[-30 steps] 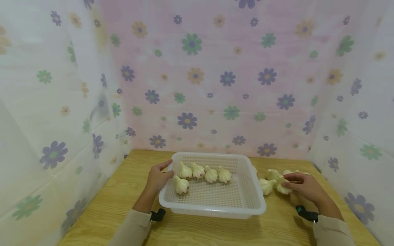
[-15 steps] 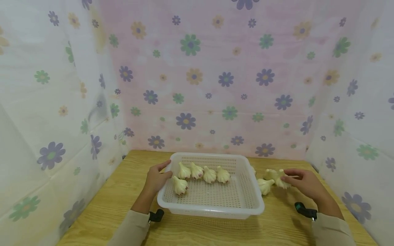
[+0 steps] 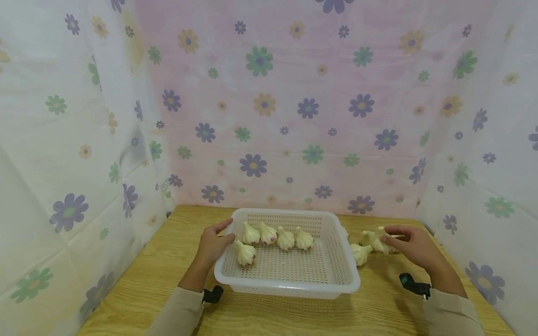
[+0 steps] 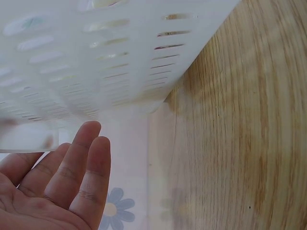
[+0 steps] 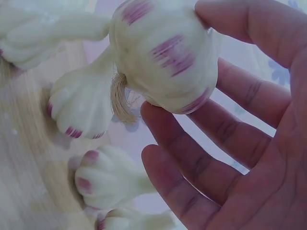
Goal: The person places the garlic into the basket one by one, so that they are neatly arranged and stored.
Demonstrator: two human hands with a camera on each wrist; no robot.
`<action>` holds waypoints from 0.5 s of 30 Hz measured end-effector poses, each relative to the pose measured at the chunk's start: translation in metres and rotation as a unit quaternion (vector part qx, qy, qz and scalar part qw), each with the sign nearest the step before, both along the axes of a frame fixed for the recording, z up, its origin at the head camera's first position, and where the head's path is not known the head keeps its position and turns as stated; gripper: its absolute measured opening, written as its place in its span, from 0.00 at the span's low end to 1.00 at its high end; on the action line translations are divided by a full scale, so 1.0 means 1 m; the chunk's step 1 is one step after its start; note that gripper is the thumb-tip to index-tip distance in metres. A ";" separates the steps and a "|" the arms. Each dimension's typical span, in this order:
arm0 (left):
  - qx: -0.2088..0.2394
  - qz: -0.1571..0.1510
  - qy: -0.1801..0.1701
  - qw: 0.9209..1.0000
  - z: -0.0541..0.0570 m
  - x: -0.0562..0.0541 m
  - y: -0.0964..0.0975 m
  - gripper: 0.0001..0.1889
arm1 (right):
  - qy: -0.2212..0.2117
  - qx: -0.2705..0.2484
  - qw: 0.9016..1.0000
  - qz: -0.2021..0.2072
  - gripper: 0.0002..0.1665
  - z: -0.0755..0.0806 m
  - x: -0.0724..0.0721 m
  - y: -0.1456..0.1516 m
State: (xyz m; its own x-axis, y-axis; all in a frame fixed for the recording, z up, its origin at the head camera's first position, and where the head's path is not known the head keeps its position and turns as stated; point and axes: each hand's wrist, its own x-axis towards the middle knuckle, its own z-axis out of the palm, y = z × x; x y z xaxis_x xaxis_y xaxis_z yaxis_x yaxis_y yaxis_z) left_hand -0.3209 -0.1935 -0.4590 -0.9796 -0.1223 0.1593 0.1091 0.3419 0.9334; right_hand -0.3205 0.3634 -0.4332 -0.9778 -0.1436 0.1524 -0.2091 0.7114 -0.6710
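My left hand holds the left rim of a white plastic basket; in the left wrist view its fingers extend below the rim beside the slotted wall. Inside lie several garlic bulbs, pale with purple marks. On the right, my right hand grips a garlic bulb between thumb and fingers, above the table. Other garlic bulbs lie just beyond and beside it, one of them close to the basket's right side. Some bulbs are partly hidden behind my hand and the basket.
The wooden table carries everything. Flower-patterned sheeting encloses it at the back and both sides. Each wrist wears a small black camera, the right one low over the table.
My right hand has lifted the garlic bulb slightly off the table and tilted it, stem upward. The left hand and the basket keep their places; the whole view has shifted a little.
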 end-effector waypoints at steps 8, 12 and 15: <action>0.001 -0.004 0.003 1.000 0.000 0.000 0.000 0.32 | 0.023 -0.007 1.000 0.014 0.37 0.012 0.003 -0.011; 0.000 -0.005 0.001 1.000 -0.001 0.001 0.000 0.32 | 0.034 -0.007 0.999 0.021 0.35 0.016 0.005 -0.018; 0.003 -0.005 -0.001 1.000 0.000 0.001 0.000 0.32 | 0.035 -0.015 0.999 0.025 0.33 0.018 0.007 -0.023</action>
State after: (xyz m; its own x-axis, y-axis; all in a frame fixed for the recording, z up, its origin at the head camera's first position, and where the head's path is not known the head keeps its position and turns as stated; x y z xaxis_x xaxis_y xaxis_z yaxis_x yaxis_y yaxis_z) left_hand -0.3198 -0.1933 -0.4592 -0.9811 -0.1139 0.1564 0.1103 0.3347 0.9358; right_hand -0.3137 0.3400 -0.4149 -0.9564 -0.1872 0.2242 -0.2909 0.6788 -0.6742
